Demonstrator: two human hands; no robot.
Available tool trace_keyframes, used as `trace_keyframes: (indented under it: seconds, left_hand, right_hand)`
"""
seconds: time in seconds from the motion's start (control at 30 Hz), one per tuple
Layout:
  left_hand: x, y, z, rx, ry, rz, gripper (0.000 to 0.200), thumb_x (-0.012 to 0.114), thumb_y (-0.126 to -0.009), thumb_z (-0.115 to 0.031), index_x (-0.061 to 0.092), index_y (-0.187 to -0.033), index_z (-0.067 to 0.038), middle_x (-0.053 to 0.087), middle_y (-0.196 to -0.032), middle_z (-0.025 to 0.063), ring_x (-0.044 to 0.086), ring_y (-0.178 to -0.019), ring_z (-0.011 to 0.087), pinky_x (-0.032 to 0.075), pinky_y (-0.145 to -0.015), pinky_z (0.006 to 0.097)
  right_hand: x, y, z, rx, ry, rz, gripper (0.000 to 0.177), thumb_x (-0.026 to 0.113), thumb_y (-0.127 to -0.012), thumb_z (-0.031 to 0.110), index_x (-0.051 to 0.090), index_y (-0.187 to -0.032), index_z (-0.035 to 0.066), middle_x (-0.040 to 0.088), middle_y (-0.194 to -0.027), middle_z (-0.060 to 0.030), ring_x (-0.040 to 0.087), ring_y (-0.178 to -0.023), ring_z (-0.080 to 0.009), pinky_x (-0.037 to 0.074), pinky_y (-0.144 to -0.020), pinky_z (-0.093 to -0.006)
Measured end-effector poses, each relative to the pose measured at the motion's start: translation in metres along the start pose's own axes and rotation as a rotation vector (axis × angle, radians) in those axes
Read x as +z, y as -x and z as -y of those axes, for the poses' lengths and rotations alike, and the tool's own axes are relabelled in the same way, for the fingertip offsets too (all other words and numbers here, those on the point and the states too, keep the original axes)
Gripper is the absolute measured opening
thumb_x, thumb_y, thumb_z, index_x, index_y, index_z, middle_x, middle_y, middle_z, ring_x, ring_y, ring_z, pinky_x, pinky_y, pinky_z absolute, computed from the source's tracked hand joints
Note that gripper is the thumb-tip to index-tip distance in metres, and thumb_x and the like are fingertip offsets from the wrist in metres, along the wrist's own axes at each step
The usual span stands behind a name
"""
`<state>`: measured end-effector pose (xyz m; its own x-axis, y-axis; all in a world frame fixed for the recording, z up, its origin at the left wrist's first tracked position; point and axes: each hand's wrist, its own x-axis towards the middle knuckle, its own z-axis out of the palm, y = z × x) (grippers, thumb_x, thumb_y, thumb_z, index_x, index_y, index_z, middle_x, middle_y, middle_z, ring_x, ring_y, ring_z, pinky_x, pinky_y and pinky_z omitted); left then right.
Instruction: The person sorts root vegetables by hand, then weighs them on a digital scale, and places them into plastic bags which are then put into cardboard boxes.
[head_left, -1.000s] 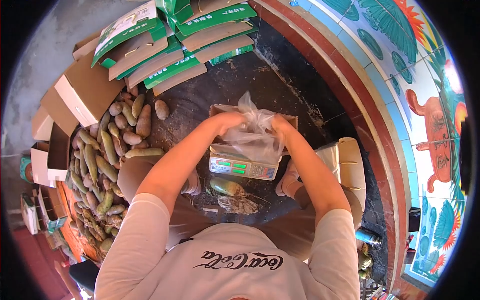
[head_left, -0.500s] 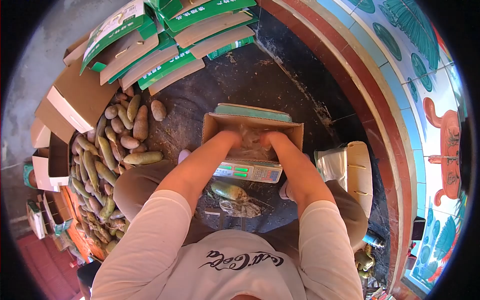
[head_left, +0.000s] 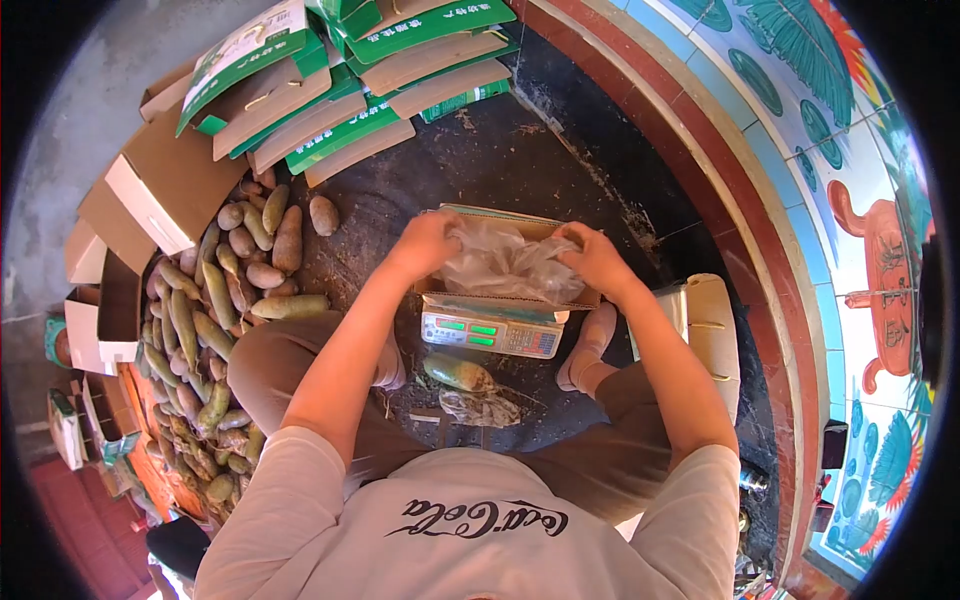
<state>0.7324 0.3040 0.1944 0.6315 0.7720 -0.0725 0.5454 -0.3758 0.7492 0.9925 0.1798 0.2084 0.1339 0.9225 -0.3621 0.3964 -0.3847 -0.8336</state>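
A cardboard box stands on a white digital scale with green lit displays, between my feet. Clear plastic film spreads over the inside of the box. My left hand pinches the film at the box's left edge. On the other side, my right hand grips the film near the right edge, its fingers bent. Whatever lies under the film is hidden. Just below the scale rest a green radish and a crumpled clear bag.
Many green and reddish-brown radishes are heaped at the left, beside open cardboard boxes. Green printed cartons are stacked at the top. A cream carton stands right of my knee, near the tiled wall.
Both hands have risen out of the box and moved apart to its sides. The plastic film is pulled up and spread across the opening.
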Motion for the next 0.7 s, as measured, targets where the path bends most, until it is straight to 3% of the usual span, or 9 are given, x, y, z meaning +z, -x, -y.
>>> trace_keyframes:
  seconds: [0.13, 0.17, 0.27, 0.3, 0.37, 0.57, 0.7]
  left_hand:
    - [-0.026, 0.018, -0.006, -0.198, 0.458, -0.080, 0.016, 0.066, -0.075, -0.011, 0.062, -0.088, -0.002, 0.061, -0.078, 0.0030, 0.055, -0.072, 0.0107, 0.043, -0.065, 0.0241]
    - [-0.035, 0.018, -0.008, -0.276, 0.514, -0.102, 0.014, 0.065, -0.077, -0.012, 0.062, -0.087, -0.003, 0.061, -0.078, 0.0025, 0.055, -0.071, 0.0095, 0.043, -0.064, 0.0233]
    - [-0.046, 0.015, 0.011, -0.383, 0.711, -0.184, 0.012, 0.066, -0.079, -0.019, 0.060, -0.078, -0.008, 0.056, -0.069, -0.0015, 0.048, -0.058, 0.0068, 0.038, -0.054, 0.0222]
    - [-0.049, 0.014, 0.019, -0.415, 0.745, -0.206, 0.014, 0.067, -0.079, -0.020, 0.059, -0.076, -0.009, 0.053, -0.066, -0.0027, 0.046, -0.056, 0.0068, 0.036, -0.052, 0.0223]
    - [-0.049, 0.011, 0.023, -0.480, 0.761, -0.266, 0.018, 0.066, -0.080, -0.024, 0.057, -0.071, -0.011, 0.043, -0.060, -0.0059, 0.039, -0.052, 0.0073, 0.030, -0.048, 0.0229]
    - [-0.033, -0.007, 0.056, -0.573, 0.774, -0.332, 0.018, 0.065, -0.079, -0.023, 0.056, -0.069, -0.011, 0.043, -0.059, -0.0046, 0.034, -0.051, 0.0070, 0.028, -0.049, 0.0237]
    - [-0.013, -0.011, 0.079, -0.717, 0.848, -0.260, 0.016, 0.066, -0.079, -0.023, 0.057, -0.073, -0.011, 0.049, -0.062, -0.0022, 0.042, -0.054, 0.0093, 0.031, -0.049, 0.0243]
  right_hand:
    - [-0.027, 0.026, 0.031, 0.112, -0.171, -0.098, 0.021, 0.058, -0.080, 0.015, 0.060, -0.094, 0.000, 0.061, -0.081, -0.0053, 0.055, -0.074, -0.0139, 0.045, -0.069, -0.0264]
    - [-0.033, 0.025, 0.023, 0.086, -0.244, -0.101, 0.021, 0.058, -0.082, 0.020, 0.061, -0.090, 0.001, 0.058, -0.076, -0.0016, 0.051, -0.064, -0.0108, 0.043, -0.058, -0.0248]
    - [-0.051, 0.026, 0.011, 0.142, -0.223, -0.189, 0.024, 0.057, -0.083, 0.026, 0.062, -0.089, 0.003, 0.057, -0.072, -0.0016, 0.046, -0.054, -0.0093, 0.037, -0.047, -0.0248]
    - [-0.052, 0.027, 0.011, 0.166, -0.269, -0.227, 0.027, 0.055, -0.083, 0.031, 0.061, -0.083, 0.005, 0.053, -0.065, 0.0004, 0.038, -0.046, -0.0086, 0.030, -0.041, -0.0242]
    - [-0.059, 0.022, -0.005, 0.272, -0.276, -0.254, 0.028, 0.054, -0.084, 0.033, 0.058, -0.077, 0.006, 0.049, -0.062, 0.0015, 0.035, -0.043, -0.0091, 0.027, -0.040, -0.0241]
    - [-0.056, -0.002, -0.041, 0.428, -0.276, -0.283, 0.030, 0.051, -0.084, 0.035, 0.051, -0.066, 0.011, 0.042, -0.056, 0.0025, 0.033, -0.046, -0.0100, 0.024, -0.042, -0.0259]
    - [-0.049, -0.012, -0.050, 0.542, -0.355, -0.278, 0.027, 0.051, -0.082, 0.032, 0.053, -0.069, 0.008, 0.041, -0.058, -0.0002, 0.034, -0.052, -0.0130, 0.026, -0.045, -0.0291]
